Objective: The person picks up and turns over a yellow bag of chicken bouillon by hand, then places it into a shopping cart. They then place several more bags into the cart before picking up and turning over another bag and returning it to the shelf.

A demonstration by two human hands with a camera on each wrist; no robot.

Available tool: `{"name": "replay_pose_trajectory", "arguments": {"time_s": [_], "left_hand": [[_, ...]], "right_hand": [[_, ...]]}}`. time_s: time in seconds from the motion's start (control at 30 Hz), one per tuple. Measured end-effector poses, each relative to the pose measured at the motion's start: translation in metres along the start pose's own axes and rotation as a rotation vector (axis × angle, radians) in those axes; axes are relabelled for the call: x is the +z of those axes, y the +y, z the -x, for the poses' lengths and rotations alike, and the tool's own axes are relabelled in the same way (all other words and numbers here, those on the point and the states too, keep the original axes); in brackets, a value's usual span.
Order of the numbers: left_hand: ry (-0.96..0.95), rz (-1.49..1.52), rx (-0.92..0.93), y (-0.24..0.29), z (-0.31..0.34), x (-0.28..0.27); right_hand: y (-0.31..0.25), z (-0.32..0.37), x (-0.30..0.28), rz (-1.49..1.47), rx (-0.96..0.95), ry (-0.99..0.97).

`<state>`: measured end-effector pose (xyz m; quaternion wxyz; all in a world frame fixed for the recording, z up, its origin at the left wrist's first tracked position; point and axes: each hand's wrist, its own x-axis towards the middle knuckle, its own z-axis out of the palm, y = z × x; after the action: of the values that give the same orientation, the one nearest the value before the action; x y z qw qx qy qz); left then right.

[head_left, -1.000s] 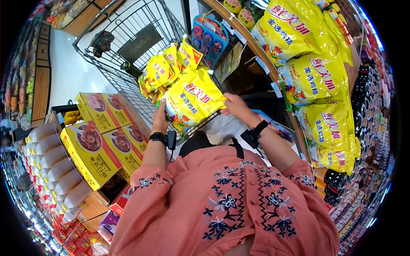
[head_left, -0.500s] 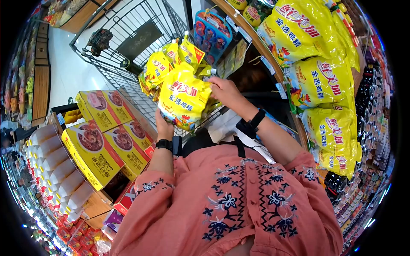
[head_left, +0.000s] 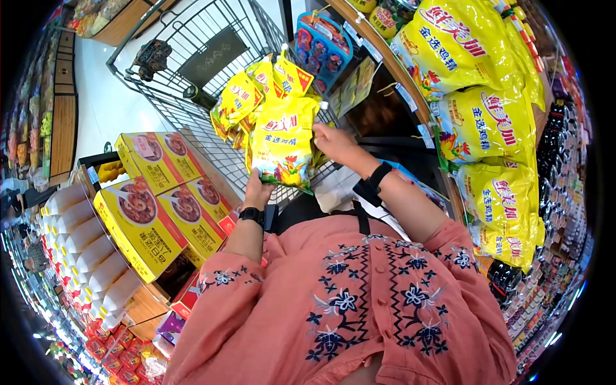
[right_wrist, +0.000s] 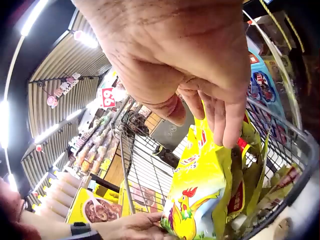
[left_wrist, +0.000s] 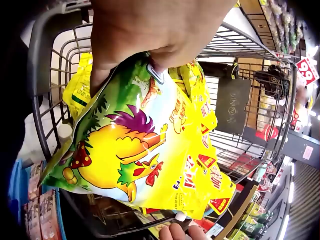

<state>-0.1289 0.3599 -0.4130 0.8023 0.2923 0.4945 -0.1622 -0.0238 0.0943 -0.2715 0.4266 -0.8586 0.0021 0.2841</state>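
A plump yellow bag of chicken bouillon (head_left: 282,138), printed with a cartoon rooster, is over the near end of the shopping cart (head_left: 173,106). My left hand (head_left: 258,190) grips its lower left corner, thumb on the printed face; in the left wrist view that hand (left_wrist: 155,30) covers the corner. Beside the bag's upper right edge is my right hand (head_left: 337,144). In the right wrist view the right hand (right_wrist: 185,55) has its thumb apart from its loosely extended fingers, which overlap the bag's top edge. More yellow bags (head_left: 240,96) lie behind it in the cart.
Large matching yellow bags (head_left: 487,122) line the shelf to the right. Yellow food boxes (head_left: 138,212) and white-bodied bottles (head_left: 83,250) are stacked at left. A blue package (head_left: 321,51) hangs just outside the cart's right side. A dark bottle (head_left: 200,96) lies inside the cart.
The bag has turned from tilted to nearly upright. My left hand has shifted to its bottom corner, and my right hand has moved left and up, loosening from the bag's right edge.
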Motion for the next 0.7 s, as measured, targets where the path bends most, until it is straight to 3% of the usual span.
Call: {"name": "replay_pose_trajectory", "arguments": {"time_s": [0.13, 0.27, 0.33, 0.37, 0.4, 0.43, 0.47, 0.5, 0.53, 0.57, 0.6, 0.63, 0.67, 0.7], "left_hand": [[0.081, -0.183, -0.069, 0.003, 0.002, 0.0], [-0.012, -0.518, -0.018, 0.005, -0.005, -0.013], [0.031, -1.047, 0.216, 0.006, -0.042, -0.037], [0.134, -1.103, 0.339, 0.004, -0.054, -0.036], [0.055, -1.143, 0.61, 0.009, -0.016, -0.007], [0.007, -1.374, 0.892, 0.007, -0.043, -0.016], [-0.223, -1.253, 0.701, 0.021, -0.017, 0.01], [-0.228, -1.266, 0.643, 0.022, 0.012, 0.045], [-0.248, -1.283, 0.928, 0.009, -0.021, 0.029], [-0.347, -1.263, 0.797, 0.016, 0.001, 0.049], [-0.164, -1.45, 0.834, 0.011, -0.012, 0.043], [-0.24, -1.379, 0.819, 0.017, 0.018, 0.062], [-0.211, -1.402, 0.802, 0.014, -0.005, 0.051], [-0.23, -1.366, 0.603, 0.021, 0.011, 0.065]], "right_hand": [[0.022, 0.007, 0.021, -0.035, -0.037, -0.079], [0.042, 0.015, 0.02, -0.108, -0.033, -0.052], [0.03, 0.028, -0.001, -0.146, 0.005, -0.029], [0.025, 0.035, -0.012, -0.163, 0.023, -0.012], [0.029, 0.036, -0.017, -0.18, -0.021, 0.031], [0.034, 0.039, -0.023, -0.217, -0.053, 0.04], [0.033, 0.046, -0.032, -0.243, -0.084, 0.065], [0.033, 0.051, -0.051, -0.254, -0.12, 0.11], [0.023, 0.06, -0.072, -0.357, -0.078, 0.133], [0.008, 0.073, -0.09, -0.471, -0.039, 0.146], [-0.005, 0.085, -0.107, -0.54, -0.068, 0.277], [-0.013, 0.093, -0.125, -0.618, -0.048, 0.339], [-0.018, 0.102, -0.144, -0.616, -0.103, 0.431], [-0.021, 0.111, -0.162, -0.616, -0.156, 0.515]]}}
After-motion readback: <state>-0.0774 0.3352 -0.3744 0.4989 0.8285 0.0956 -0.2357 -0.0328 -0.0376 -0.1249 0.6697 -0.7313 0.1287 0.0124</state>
